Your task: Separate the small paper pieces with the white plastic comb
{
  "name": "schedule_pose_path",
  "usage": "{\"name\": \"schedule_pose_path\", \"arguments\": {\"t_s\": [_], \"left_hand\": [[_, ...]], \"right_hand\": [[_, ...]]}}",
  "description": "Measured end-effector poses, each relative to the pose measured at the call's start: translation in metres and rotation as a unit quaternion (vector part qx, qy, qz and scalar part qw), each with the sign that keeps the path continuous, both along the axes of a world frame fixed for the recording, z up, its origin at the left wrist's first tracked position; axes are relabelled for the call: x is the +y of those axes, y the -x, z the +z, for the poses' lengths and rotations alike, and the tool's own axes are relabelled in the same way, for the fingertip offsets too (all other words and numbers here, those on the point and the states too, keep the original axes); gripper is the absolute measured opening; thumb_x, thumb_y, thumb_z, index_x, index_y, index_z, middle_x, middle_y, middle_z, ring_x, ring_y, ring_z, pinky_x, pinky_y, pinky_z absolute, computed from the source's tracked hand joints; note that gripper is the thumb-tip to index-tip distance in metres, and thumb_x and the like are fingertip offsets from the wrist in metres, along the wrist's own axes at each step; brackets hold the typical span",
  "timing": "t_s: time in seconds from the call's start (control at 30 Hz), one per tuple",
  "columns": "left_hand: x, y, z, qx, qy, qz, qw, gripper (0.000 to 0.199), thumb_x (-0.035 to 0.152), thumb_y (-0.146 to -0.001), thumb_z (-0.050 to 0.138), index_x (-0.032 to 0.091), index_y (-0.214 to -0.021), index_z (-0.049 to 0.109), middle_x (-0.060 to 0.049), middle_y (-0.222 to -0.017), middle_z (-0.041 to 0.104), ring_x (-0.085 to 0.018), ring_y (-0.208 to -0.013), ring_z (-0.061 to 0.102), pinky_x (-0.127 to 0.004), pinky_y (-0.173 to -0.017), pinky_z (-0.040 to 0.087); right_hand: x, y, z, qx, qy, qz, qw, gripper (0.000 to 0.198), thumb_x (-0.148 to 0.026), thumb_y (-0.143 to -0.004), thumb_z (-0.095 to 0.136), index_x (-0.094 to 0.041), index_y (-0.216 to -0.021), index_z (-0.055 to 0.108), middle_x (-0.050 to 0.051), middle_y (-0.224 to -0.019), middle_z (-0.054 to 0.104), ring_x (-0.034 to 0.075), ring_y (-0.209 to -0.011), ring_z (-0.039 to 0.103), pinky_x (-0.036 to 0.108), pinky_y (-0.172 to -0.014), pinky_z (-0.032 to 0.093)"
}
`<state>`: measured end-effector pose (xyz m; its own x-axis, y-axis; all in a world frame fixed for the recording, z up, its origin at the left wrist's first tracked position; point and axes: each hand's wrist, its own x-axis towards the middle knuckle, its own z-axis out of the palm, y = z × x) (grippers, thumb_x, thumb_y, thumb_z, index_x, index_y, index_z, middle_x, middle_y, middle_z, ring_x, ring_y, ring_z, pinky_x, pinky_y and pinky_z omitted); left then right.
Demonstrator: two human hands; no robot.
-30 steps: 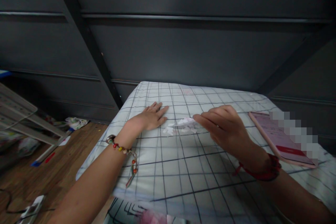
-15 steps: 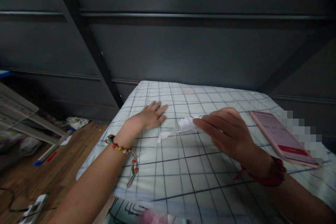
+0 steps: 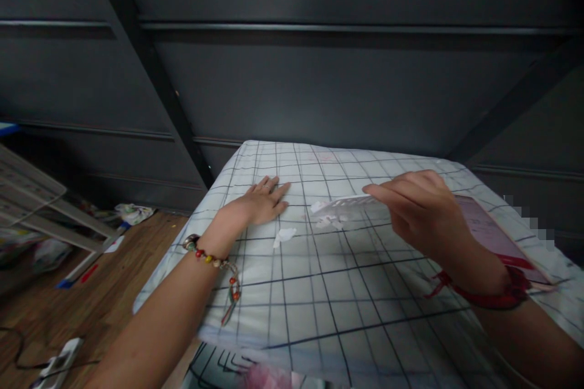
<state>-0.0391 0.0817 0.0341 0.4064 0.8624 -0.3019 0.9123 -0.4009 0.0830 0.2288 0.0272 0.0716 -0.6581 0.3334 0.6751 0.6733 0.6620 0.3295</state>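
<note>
White and thin, the strip of paper [image 3: 344, 202] is blurred, so its exact make is hard to tell; it may be torn tissue. The right hand [image 3: 422, 213] holds it by one end, fingers pinched together on it, just above the bed [image 3: 319, 292], and partly hides a pink phone [image 3: 495, 237] lying behind it. The left hand [image 3: 260, 202] rests flat on the grid-patterned sheet, fingers together and straight, holding nothing. A small white scrap [image 3: 283, 235] lies on the sheet between the hands, with smaller bits under the strip. Behind stands a dark panelled wall [image 3: 319, 85]; left, wooden floor [image 3: 68, 304] with clutter.
</note>
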Motion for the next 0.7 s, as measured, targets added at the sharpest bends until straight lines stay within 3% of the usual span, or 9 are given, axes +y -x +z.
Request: {"name": "schedule_pose_path", "arguments": {"t_s": [0.17,0.3,0.5,0.7], "left_hand": [[0.000,0.001,-0.002,0.017,0.014,0.042,0.999,0.062,0.044,-0.094,0.025,0.016,-0.149,0.016,-0.010,-0.154,0.008,-0.034,-0.139,0.005,-0.047,-0.110,0.016],[0.002,0.005,-0.008,0.013,0.005,0.031,0.999,0.062,0.046,-0.094,0.023,0.018,-0.149,0.015,-0.011,-0.153,0.009,-0.035,-0.139,0.006,-0.052,-0.108,0.018],[0.001,0.004,-0.007,0.028,0.015,0.033,0.999,0.062,0.047,-0.094,0.021,0.019,-0.149,0.015,-0.009,-0.154,0.009,-0.033,-0.139,0.007,-0.048,-0.109,0.017],[-0.003,-0.001,0.001,0.033,0.035,0.057,0.997,0.062,0.045,-0.095,0.025,0.016,-0.149,0.014,-0.009,-0.154,0.003,-0.032,-0.139,0.001,-0.043,-0.112,0.012]], "right_hand": [[-0.009,0.020,-0.008,0.056,0.007,0.066,0.996,0.029,0.001,-0.080,0.044,-0.018,-0.099,0.055,0.000,-0.075,0.062,0.013,-0.067,0.051,0.030,-0.062,0.038],[-0.015,0.040,-0.015,0.048,0.013,0.109,0.993,0.024,-0.002,-0.084,0.044,-0.016,-0.097,0.059,0.001,-0.077,0.065,0.013,-0.071,0.052,0.030,-0.063,0.040],[-0.017,0.032,-0.003,0.030,0.040,0.121,0.991,0.025,-0.002,-0.085,0.041,-0.019,-0.090,0.058,0.000,-0.071,0.063,0.012,-0.064,0.051,0.029,-0.058,0.040],[-0.020,0.034,-0.004,0.034,0.044,0.153,0.987,0.018,-0.004,-0.084,0.048,-0.017,-0.094,0.056,0.002,-0.079,0.066,0.014,-0.074,0.054,0.030,-0.067,0.044]]}}
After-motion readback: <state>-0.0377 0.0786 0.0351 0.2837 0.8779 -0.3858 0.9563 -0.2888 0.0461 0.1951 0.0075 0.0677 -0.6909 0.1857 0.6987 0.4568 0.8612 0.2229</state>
